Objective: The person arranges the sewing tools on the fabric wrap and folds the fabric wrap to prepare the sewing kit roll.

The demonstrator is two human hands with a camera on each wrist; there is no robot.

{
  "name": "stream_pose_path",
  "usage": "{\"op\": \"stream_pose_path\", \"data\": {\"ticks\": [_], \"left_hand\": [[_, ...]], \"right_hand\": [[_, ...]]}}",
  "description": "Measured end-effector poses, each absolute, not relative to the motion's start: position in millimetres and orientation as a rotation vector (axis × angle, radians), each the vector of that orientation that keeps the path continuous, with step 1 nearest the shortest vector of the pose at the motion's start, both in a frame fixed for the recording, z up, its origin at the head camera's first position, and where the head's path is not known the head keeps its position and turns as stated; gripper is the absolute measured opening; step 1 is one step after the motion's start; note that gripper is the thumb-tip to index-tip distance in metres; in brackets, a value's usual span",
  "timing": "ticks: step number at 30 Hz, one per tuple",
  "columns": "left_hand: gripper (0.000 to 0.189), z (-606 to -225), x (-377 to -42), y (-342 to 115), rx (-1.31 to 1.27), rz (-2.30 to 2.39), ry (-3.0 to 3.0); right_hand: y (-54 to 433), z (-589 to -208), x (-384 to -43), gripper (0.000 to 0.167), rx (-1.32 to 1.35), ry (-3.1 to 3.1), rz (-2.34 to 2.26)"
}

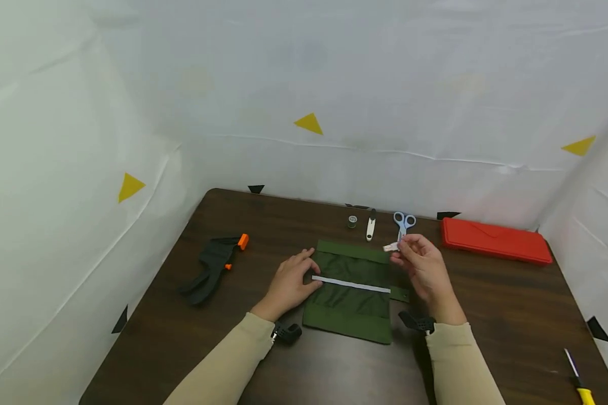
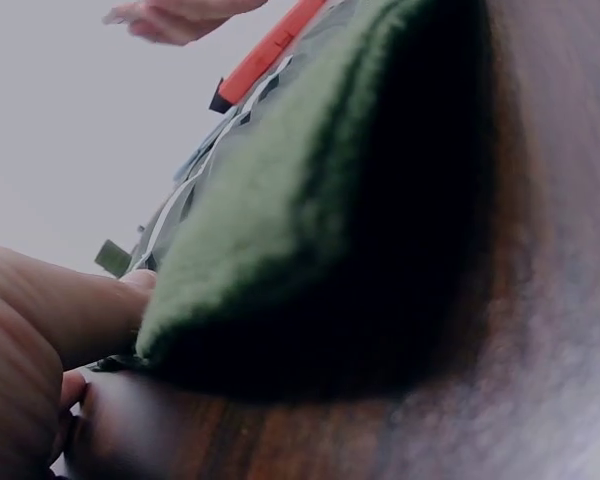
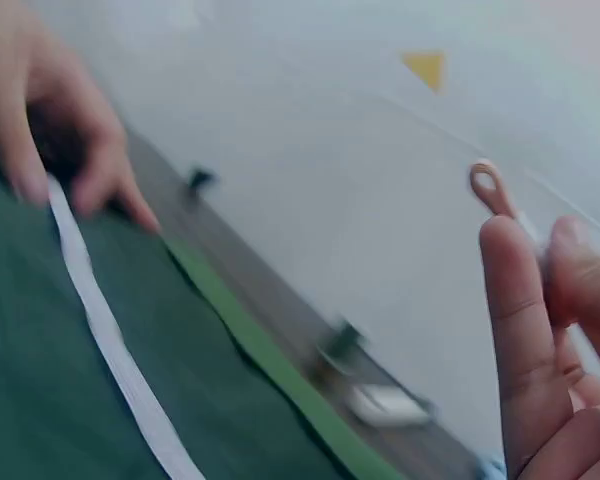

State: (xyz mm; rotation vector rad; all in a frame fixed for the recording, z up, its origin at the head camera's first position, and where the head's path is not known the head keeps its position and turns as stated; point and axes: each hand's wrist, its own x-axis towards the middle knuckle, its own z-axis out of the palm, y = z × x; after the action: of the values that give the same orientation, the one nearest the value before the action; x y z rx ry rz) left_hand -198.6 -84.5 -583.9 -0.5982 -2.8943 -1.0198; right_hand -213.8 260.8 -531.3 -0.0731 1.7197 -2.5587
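Note:
A green fabric roll [image 1: 347,325] lies spread out, with a narrow white strip [image 1: 352,284] across its middle and a snap tab on its right side. My left hand [image 1: 294,281] rests at the roll's left edge, thumb and index finger spread on either side of the strip's end. In the right wrist view, a gap shows between those fingers. Above the roll's right side, my right hand [image 1: 425,270] pinches a small white item [image 1: 391,247] between thumb and fingers. A tan loop [image 3: 488,185] sticks out of that grip in the right wrist view; its kind is unclear.
Behind the roll stand a thread spool [image 1: 352,221], a white-handled tool [image 1: 371,226] and blue-handled scissors [image 1: 404,220]. A red case [image 1: 496,241] lies at back right, a yellow-handled screwdriver [image 1: 582,388] at front right. Left is a black clamp with orange tips [image 1: 213,264].

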Motion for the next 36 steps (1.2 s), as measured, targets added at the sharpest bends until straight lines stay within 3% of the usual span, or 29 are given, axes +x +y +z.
{"op": "stream_pose_path", "data": {"ticks": [5,12,22,36], "left_hand": [[0.021,-584.8,-196.5,-82.3,-0.631,-1.035,-2.931],[0.019,-583.5,-194.2,-81.9,-0.635,-1.070,-2.916],[0.017,-579.5,-180.8,-97.5,-0.662,-1.074,-2.918],[0.014,-581.2,-179.8,-96.3,-0.657,-1.106,-2.938]], "right_hand": [[210.9,-536.5,-216.3,0.011,-0.011,1.740,-2.377],[167.7,-554.4,-217.8,0.045,-0.128,1.867,-2.199],[154.7,-574.8,-206.5,0.049,-0.252,1.895,-2.169],[147.7,-571.9,-202.8,0.050,-0.337,2.106,-1.927]]}}
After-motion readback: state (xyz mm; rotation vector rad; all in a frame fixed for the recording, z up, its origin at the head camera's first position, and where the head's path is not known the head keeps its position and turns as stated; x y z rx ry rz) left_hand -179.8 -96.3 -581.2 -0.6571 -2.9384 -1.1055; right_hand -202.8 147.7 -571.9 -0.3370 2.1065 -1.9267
